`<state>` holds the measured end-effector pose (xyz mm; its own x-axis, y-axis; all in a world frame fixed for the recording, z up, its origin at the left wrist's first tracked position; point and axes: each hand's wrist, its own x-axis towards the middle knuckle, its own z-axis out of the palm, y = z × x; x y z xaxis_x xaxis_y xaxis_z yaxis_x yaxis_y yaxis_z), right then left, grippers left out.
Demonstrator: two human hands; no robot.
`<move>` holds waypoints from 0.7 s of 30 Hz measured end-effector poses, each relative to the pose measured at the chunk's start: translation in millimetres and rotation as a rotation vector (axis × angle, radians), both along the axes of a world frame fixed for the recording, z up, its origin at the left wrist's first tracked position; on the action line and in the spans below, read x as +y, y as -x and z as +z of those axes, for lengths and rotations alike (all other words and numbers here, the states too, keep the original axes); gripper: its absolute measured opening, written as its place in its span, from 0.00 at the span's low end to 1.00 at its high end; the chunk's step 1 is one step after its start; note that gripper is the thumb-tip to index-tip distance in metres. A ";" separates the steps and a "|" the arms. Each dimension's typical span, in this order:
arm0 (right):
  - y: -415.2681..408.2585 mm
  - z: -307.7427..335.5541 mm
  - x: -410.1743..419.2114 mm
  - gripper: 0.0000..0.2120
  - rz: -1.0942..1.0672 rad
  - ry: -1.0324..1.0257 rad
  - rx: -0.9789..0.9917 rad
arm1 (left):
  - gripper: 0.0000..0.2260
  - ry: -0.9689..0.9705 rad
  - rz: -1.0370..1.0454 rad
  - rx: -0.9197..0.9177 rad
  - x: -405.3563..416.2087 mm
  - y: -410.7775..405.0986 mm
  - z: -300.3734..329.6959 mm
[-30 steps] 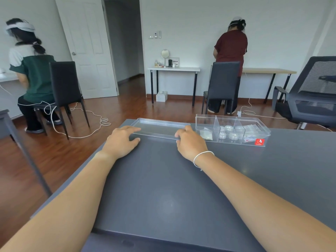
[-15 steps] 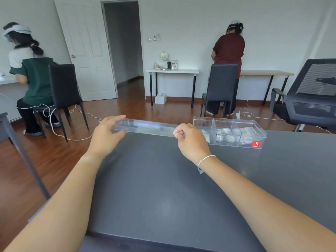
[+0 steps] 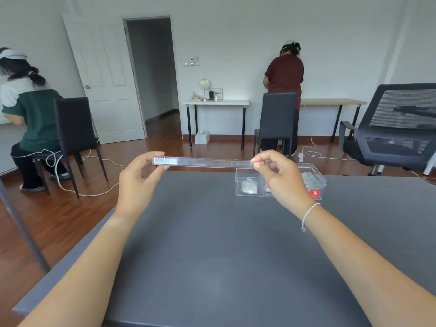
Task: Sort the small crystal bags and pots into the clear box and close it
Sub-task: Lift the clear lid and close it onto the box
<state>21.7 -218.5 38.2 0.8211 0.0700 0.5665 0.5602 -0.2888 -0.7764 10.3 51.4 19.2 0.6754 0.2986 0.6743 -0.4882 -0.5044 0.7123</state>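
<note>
Both hands are up off the desk w/ the clear lid between them, held level & seen nearly edge-on. Left hand pinches the lid's left end, thumb under, fingers curled over the top. Right hand grips the right end btwn thumb & bent fingers; a thin white bracelet sits on that wrist.

Just behind & under the right hand sits the clear box on the grey desk, open on top, red sticker on its near wall. The right hand covers the middle part of it. In the left compartment a small crystal bag shows; pale bags lie in the right one too. Pots: can't make them out, hidden behind the hand.

Progress, as I read it: sorting looks done, since no loose bags or pots on the desk anywhere near the hands. What's left is the closing. Lid hangs above & mostly left of the box, so it needs to travel right & a bit away from the person, line up w/ the rim, then go down square
</note>
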 end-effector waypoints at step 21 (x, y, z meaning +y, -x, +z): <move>-23.0 -26.2 -131.9 0.14 -0.238 -0.159 -0.004 | 0.11 0.273 -0.248 0.032 -152.1 -36.6 13.4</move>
<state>44.7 -350.4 11.9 0.8015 -0.2147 0.5581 0.4944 -0.2871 -0.8205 46.8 -100.8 32.6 0.7690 0.2894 0.5699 -0.5471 -0.1630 0.8210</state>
